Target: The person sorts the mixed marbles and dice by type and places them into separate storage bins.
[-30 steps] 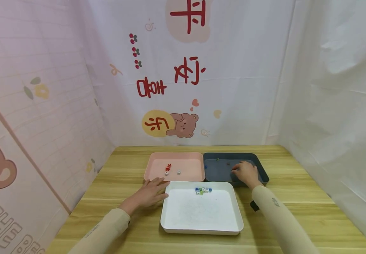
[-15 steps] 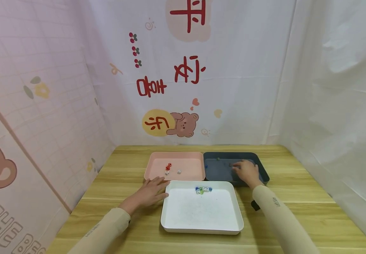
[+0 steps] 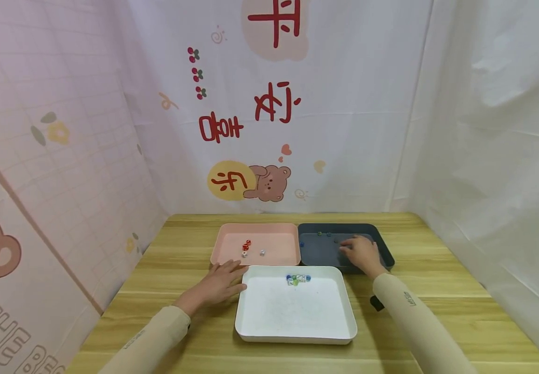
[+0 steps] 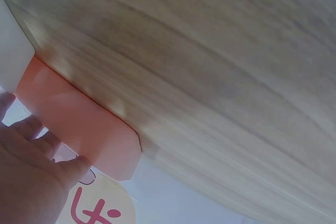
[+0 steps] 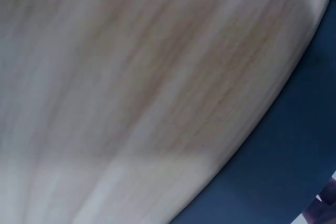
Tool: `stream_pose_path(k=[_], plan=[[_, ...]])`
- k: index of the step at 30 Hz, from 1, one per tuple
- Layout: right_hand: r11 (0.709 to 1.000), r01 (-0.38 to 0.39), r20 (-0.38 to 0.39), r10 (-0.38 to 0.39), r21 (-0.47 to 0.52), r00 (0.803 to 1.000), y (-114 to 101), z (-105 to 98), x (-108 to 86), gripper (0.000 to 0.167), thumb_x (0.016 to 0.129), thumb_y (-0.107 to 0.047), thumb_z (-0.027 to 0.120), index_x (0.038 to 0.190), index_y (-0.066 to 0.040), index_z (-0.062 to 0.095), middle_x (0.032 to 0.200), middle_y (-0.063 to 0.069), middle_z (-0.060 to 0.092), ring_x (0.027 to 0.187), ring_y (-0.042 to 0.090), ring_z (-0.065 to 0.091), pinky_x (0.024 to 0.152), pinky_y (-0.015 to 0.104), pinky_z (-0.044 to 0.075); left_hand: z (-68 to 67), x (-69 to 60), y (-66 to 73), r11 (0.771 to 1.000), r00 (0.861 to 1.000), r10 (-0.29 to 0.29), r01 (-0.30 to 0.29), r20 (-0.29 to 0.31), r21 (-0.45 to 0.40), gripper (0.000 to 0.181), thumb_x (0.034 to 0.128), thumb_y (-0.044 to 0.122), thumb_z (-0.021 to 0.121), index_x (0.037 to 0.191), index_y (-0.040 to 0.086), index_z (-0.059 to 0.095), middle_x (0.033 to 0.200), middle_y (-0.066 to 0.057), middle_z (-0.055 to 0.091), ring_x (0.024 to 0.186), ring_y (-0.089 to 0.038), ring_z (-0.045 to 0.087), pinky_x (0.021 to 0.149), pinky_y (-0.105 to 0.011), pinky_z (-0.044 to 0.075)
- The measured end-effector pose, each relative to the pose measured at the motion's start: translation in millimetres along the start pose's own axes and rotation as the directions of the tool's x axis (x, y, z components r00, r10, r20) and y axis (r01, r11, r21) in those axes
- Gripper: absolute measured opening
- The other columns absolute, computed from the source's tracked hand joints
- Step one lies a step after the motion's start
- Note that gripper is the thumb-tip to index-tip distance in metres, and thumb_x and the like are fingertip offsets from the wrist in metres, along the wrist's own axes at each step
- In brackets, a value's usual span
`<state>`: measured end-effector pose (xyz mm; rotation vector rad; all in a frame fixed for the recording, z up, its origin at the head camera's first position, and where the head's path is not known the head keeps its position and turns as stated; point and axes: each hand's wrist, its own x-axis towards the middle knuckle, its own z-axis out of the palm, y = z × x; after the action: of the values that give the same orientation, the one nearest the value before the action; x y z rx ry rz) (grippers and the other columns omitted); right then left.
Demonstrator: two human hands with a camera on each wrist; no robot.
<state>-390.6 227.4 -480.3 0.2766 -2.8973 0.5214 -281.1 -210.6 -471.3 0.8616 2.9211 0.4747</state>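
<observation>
My right hand [image 3: 362, 254] reaches over the dark blue tray [image 3: 313, 257], fingers pointing left above its floor; whether they touch anything cannot be told. Small beads lie in that tray: a green one [image 3: 319, 234] and a blue one [image 3: 328, 234] at the back, another blue one [image 3: 302, 244] by the left wall. My left hand [image 3: 220, 283] has its fingers spread at the upper left corner of the white tray [image 3: 296, 340]. In the left wrist view its fingers lie by the pink tray [image 4: 79, 124]. The right wrist view shows mostly the dark tray's side [image 5: 262, 171].
The pink tray [image 3: 279, 249] holds red dice [image 3: 245, 248] and white dice [image 3: 262, 253]. A cluster of white dice [image 3: 301, 278] with blue and green beads sits near the white tray's back edge. Printed cloth hangs behind the wooden table [image 3: 400, 332] and at both sides.
A blue bead now shows at the dark tray's back, beside the green one. My right fingers have shifted slightly within the tray. The left hand stays in place.
</observation>
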Motion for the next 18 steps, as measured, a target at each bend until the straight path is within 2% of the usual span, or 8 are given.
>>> stream_pose_path(k=[7,18], plan=[[0.998,0.050,-0.010,-0.050,0.036,0.999,-7,0,-0.1,0.027,0.094,-0.026,0.069,0.114,-0.010,0.076,0.123,0.017,0.067,0.131,0.043,0.046,0.102,0.078,0.019,-1.2,0.0,0.9,1.000,1.000,-0.004,0.004,-0.001,-0.004,0.059,0.1040,0.044,0.047,0.151,0.009,0.043,0.155,-0.023,0.033,0.145,-0.045,0.023,0.111,-0.069,0.013],[0.989,0.116,0.005,-0.117,0.095,0.993,-23,-3,-4.1,0.030,0.095,-0.027,0.068,0.118,-0.009,0.074,0.134,0.023,0.059,0.133,0.044,0.043,0.105,0.077,0.015,-3.1,-0.2,4.1,1.000,1.000,-0.012,0.012,0.007,-0.009,0.057,0.1042,0.040,0.049,0.151,0.008,0.042,0.156,-0.024,0.032,0.145,-0.045,0.022,0.111,-0.069,0.013]])
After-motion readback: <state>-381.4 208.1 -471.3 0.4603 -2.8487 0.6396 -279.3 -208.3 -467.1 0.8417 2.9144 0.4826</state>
